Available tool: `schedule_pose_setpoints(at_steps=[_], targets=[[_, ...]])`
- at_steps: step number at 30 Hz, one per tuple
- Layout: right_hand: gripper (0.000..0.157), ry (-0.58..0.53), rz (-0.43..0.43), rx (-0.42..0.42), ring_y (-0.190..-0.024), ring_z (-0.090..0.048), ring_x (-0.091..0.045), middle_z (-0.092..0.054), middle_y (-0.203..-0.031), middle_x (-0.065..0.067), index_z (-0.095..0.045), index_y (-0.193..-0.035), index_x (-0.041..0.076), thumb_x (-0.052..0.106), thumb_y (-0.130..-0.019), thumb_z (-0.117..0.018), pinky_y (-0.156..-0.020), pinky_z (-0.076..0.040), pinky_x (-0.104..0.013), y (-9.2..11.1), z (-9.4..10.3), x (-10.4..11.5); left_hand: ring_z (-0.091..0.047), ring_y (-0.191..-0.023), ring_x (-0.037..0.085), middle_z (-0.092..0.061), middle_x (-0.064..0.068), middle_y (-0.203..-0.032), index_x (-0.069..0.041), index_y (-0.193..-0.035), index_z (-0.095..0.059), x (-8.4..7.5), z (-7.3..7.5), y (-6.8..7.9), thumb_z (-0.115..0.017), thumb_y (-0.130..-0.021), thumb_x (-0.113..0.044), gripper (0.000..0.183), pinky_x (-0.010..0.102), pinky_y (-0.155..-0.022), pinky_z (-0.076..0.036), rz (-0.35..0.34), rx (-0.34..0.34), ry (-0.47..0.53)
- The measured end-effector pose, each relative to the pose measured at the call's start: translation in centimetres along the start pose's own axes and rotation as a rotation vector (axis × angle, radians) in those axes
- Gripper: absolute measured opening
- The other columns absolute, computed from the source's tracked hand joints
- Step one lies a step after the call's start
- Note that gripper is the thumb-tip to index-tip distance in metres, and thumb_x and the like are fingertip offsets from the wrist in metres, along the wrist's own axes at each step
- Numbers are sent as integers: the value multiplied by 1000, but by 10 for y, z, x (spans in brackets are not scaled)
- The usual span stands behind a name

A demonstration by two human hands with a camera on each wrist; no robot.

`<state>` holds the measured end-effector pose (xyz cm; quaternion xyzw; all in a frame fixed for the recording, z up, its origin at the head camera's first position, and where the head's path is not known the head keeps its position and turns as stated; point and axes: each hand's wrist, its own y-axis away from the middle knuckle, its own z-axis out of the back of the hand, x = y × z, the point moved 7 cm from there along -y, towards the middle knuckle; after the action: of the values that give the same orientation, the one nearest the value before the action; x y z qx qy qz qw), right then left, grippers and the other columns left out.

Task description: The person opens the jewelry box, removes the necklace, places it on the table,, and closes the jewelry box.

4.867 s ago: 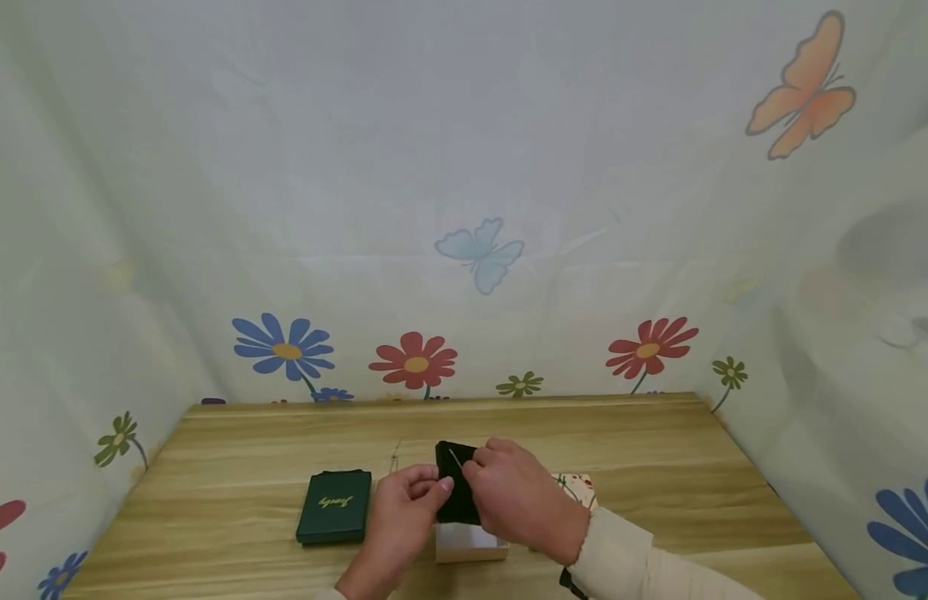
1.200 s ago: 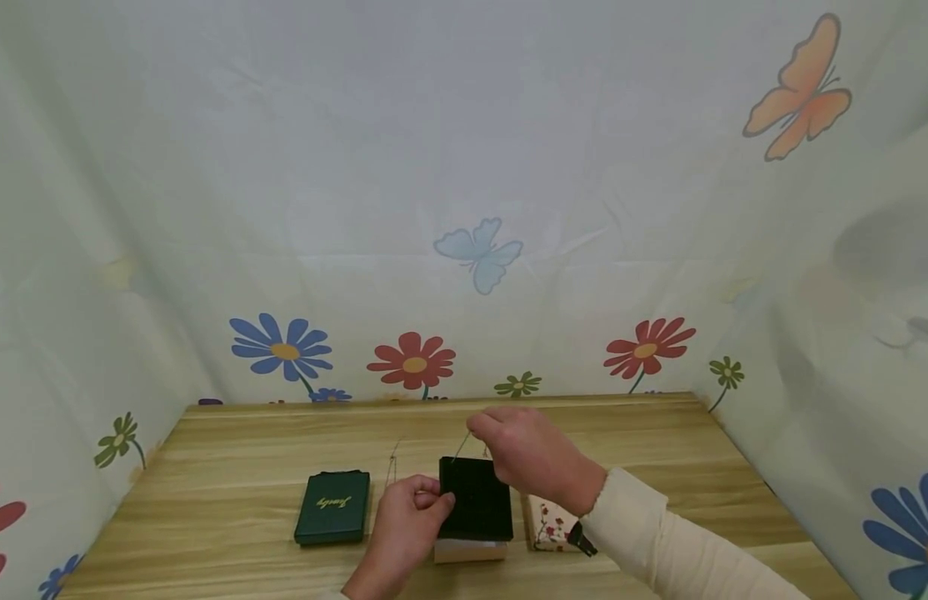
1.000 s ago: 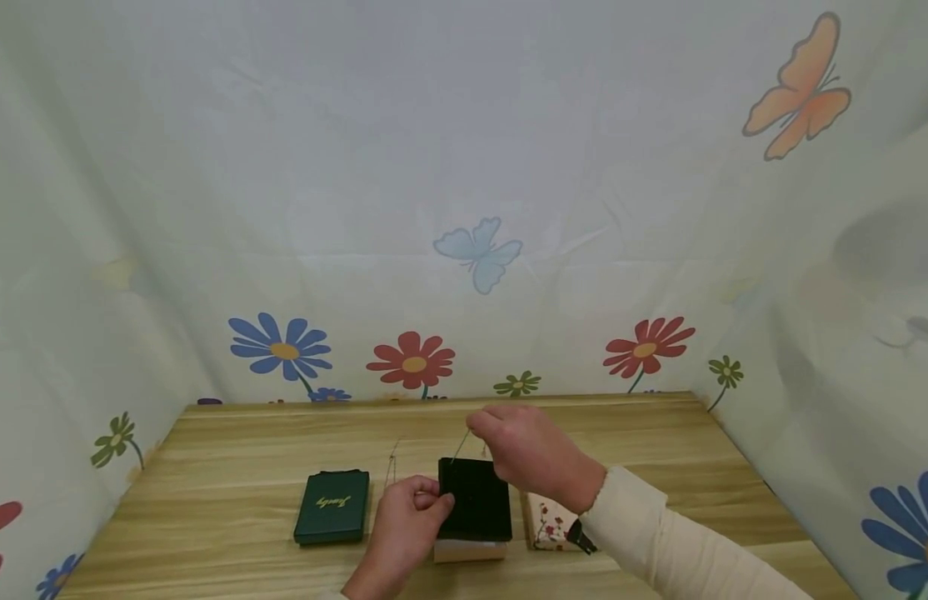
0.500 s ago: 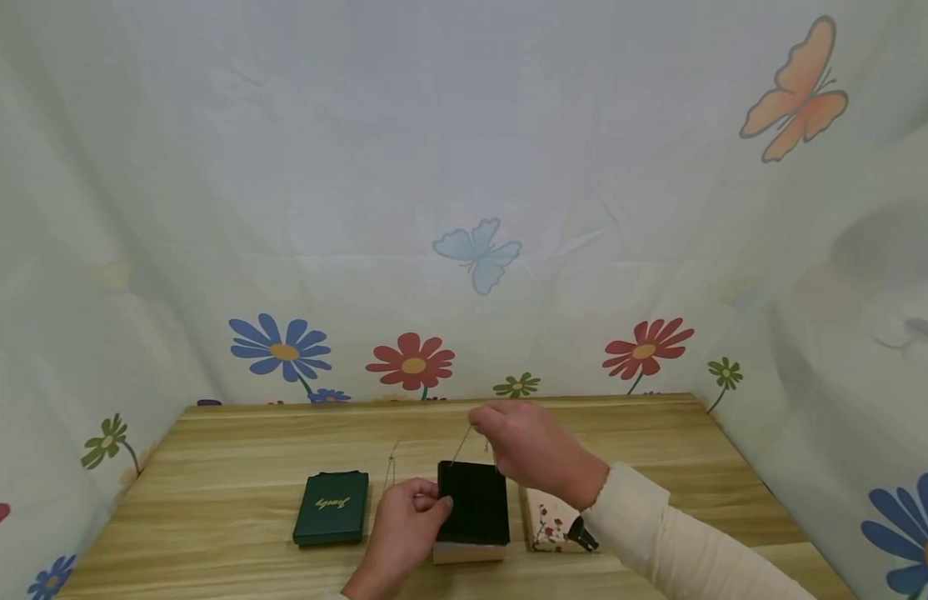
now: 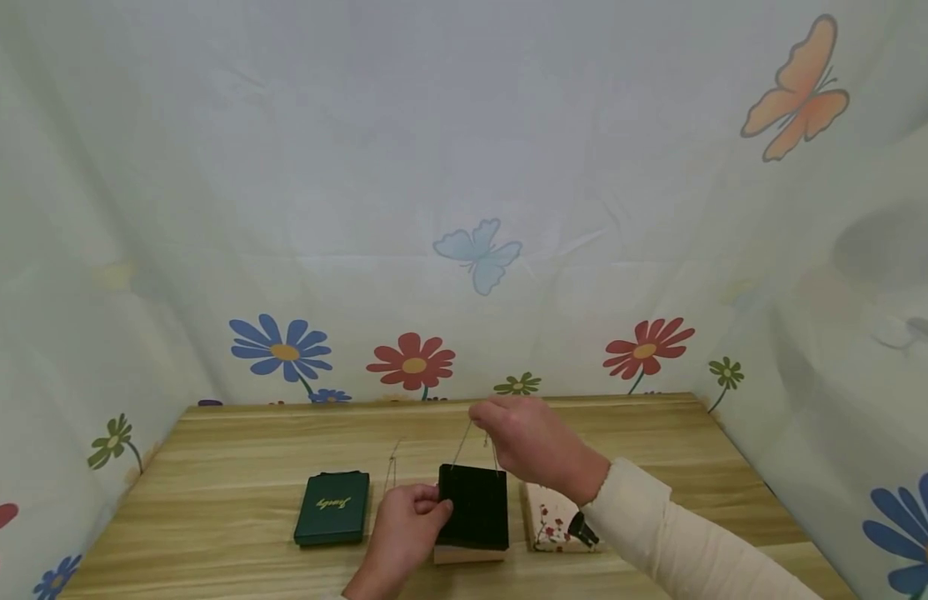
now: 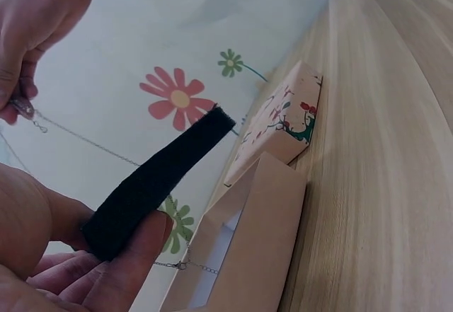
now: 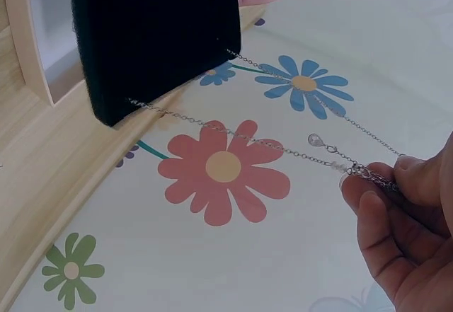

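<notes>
My left hand (image 5: 404,525) pinches the left edge of a black velvet jewelry pad (image 5: 475,508), thumb on its face. In the left wrist view the pad (image 6: 156,181) shows edge-on between thumb and fingers. Above it, my right hand (image 5: 539,446) pinches a thin silver necklace (image 7: 212,124). Two strands run from the pad's far edge, near its corners, up to those fingertips. A small drop-shaped charm (image 7: 316,141) dangles beside the pinch. Beneath the pad, a clasp and a length of chain (image 6: 180,264) hang in front of the open pale pink box (image 6: 255,248).
A dark green box (image 5: 332,508) with gold lettering lies at the left. Another thin chain (image 5: 391,467) lies on the wooden table (image 5: 246,450) behind my left hand. The flower-printed lid (image 5: 554,525) sits at the right, partly under my right wrist. A patterned cloth hangs behind the table.
Earlier my right hand was at the pad, covering part of it. It has since lifted up and away, drawing the necklace strands out; lately it rises slightly while the pad lowers a little.
</notes>
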<state>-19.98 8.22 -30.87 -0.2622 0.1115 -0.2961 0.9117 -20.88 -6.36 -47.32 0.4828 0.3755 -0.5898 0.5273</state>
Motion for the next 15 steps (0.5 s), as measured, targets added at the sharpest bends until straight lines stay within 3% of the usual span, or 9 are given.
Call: schedule_pose_setpoints(at_steps=[8, 15], targets=[[10, -7, -3, -9, -86, -77, -17, -80, -96, -6, -74, -105, 4, 1, -96, -71, -81, -64, -29, -2, 5, 0, -74, -107, 38, -75, 27, -114, 14, -127, -65, 2, 0, 0, -69, -99, -17, 42, 46, -85, -63, 22, 7, -13], [11, -9, -1, -13, -87, -78, -17, -81, -98, -6, -74, -106, 4, 2, -97, -70, -82, -64, -29, -4, 8, -1, -75, -100, 32, -77, 23, -109, 12, -122, -67, 3, 1, -1, -70, -98, -16, 38, 43, -81, -63, 17, -13, -41]])
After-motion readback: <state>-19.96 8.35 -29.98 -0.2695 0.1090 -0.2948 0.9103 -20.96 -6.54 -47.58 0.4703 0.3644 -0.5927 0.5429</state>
